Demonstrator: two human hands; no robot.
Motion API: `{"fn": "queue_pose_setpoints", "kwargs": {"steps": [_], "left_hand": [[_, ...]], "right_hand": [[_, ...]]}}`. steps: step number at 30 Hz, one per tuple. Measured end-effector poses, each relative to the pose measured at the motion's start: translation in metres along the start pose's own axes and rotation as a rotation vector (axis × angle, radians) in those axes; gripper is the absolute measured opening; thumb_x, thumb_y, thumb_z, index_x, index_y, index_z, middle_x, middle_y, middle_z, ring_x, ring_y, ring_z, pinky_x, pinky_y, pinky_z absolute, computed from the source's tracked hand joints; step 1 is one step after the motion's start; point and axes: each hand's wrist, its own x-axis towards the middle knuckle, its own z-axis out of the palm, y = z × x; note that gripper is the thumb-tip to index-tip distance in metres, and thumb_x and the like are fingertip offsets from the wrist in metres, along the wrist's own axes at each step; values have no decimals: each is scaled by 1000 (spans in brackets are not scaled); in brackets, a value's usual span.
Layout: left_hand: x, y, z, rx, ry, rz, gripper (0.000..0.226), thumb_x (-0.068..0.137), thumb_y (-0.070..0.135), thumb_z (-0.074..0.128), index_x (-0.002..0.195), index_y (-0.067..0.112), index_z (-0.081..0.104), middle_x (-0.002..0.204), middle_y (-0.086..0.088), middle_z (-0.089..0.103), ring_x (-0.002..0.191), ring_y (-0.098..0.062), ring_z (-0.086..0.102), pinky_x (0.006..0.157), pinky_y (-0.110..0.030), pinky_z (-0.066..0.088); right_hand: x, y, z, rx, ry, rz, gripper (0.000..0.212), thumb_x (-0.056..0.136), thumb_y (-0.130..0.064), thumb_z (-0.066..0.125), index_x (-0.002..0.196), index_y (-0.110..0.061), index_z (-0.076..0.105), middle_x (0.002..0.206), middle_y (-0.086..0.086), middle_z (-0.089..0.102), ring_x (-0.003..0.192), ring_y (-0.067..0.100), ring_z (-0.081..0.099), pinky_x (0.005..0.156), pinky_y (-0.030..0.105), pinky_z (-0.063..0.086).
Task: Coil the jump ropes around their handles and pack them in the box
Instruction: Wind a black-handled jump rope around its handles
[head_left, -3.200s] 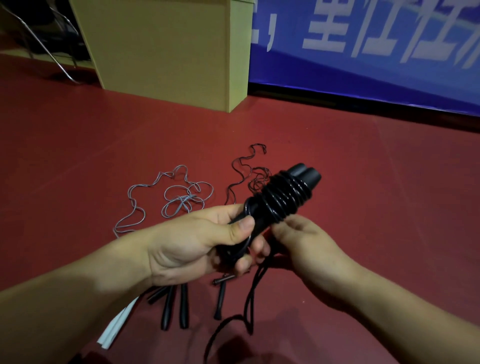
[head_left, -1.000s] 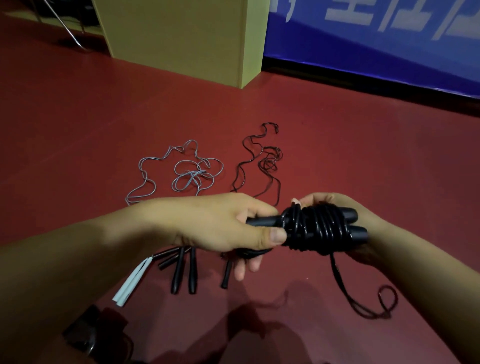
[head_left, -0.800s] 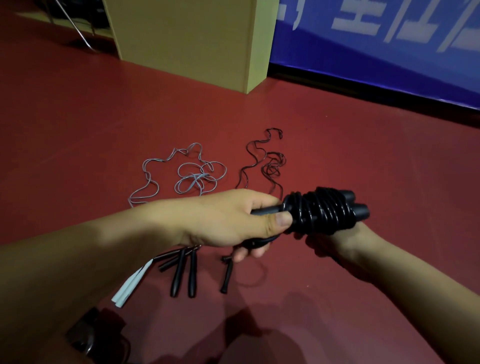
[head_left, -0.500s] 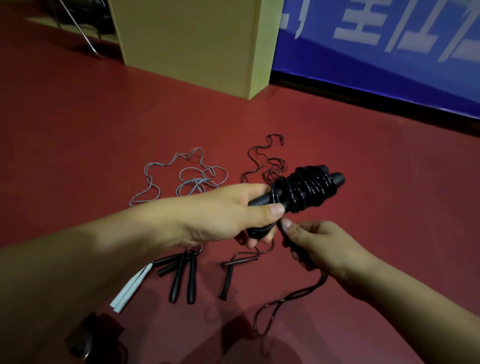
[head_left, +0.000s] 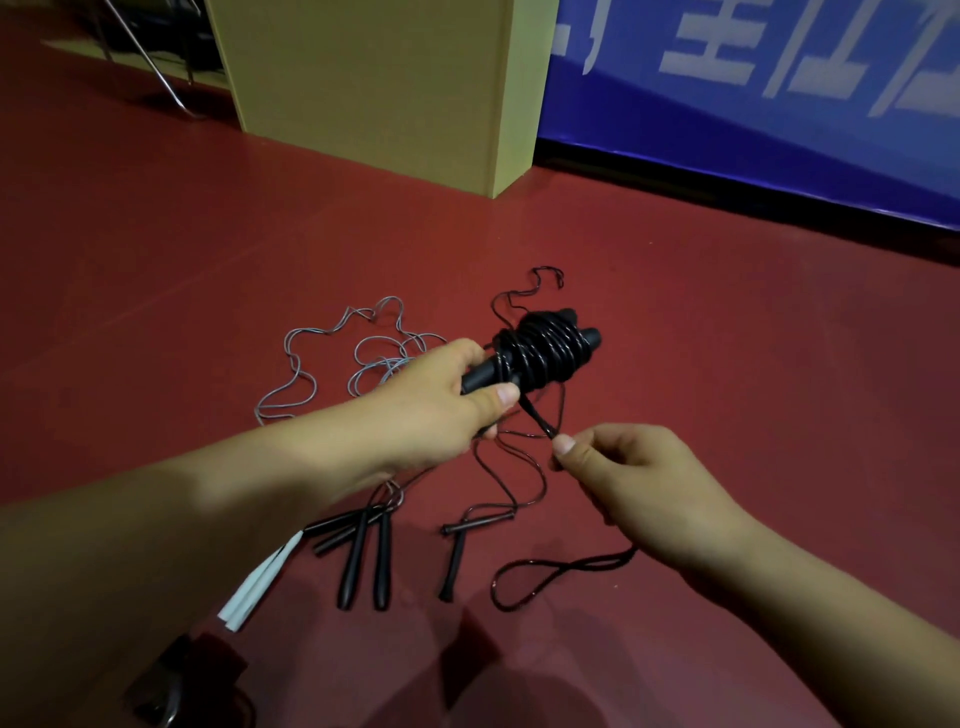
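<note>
My left hand (head_left: 441, 402) grips the near end of two black jump-rope handles (head_left: 545, 353), held side by side with black rope coiled thickly round them. My right hand (head_left: 639, 478) pinches the loose rope tail (head_left: 537, 421) just below the coil. The rest of that tail hangs from the hand in a loop (head_left: 545, 571) over the floor. On the floor lie a grey rope (head_left: 332, 353), a thin dark rope (head_left: 524, 296) and several black handles (head_left: 363, 556). A tan cardboard box (head_left: 374, 78) stands at the back.
The red floor (head_left: 727, 338) spreads all round. A blue banner (head_left: 753, 104) with white characters runs along the back right. White handles (head_left: 260, 582) lie at my lower left, a dark object (head_left: 171, 686) sits at the bottom, and a metal frame (head_left: 150, 57) is at the top left.
The handle bundle has lifted and tilted away from me. My right hand came off the coil, dropped below it and pulled the loose tail out to the lower right.
</note>
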Motion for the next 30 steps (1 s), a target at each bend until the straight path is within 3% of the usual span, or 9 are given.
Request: {"fn": "queue_pose_setpoints", "kwargs": {"steps": [4,8,10,14,19,23,27,30], "left_hand": [[7,-9,-4,-21,109,-27,9,97,26,58,101,18,56,70,2,63,59,-10,55,64,-31,46],[12,-15,-2,-33,108,-51,11,98,27,57,99,16,55,70,0,61,62,-14,56,57,-27,45],[13,-17,0,-11,79,-74,16,98,28,57,100,13,55,70,-1,61,62,-16,55,57,-27,45],[14,-23,0,121,-2,-84,17,96,33,58,99,17,54,68,1,62,57,-17,53,61,-31,44],[11,-20,-1,246,-78,-59,15,96,34,58,96,19,53,65,6,62,51,-14,52,58,-29,43],[10,-15,-1,222,-108,-61,19,97,33,56,98,15,55,66,5,62,49,-15,54,59,-35,47],[12,-13,-5,258,-99,-82,20,97,34,55,90,16,55,63,7,61,46,-15,55,60,-32,47],[10,-16,-4,346,-84,-120,21,97,35,56,86,17,54,62,7,63,44,-12,55,56,-25,45]], "right_hand": [[-2,-2,-2,-38,-67,-43,32,93,-36,60,88,-6,67,61,-3,46,57,9,39,56,29,38],[-6,-8,0,-82,-124,-181,27,94,-36,58,97,-11,68,88,20,65,70,17,52,78,46,49],[-8,-10,1,-111,-120,-238,30,95,-37,56,100,-9,66,89,21,63,69,19,50,76,47,48],[-6,-12,-3,-135,37,-247,23,94,-37,56,93,-19,70,81,12,67,76,26,60,75,39,50],[6,-7,-22,-155,244,-137,18,92,-32,62,80,-23,71,73,-2,71,77,15,65,73,30,50],[14,0,-45,-116,316,-31,18,87,-32,68,77,-18,73,77,5,72,82,25,67,75,34,51],[12,-3,-53,-131,321,-43,17,86,-34,69,78,-20,74,71,-9,70,73,9,63,66,24,46],[7,-4,-48,-227,216,-136,20,84,-39,69,72,-23,71,58,-14,63,56,0,53,54,17,40]]}}
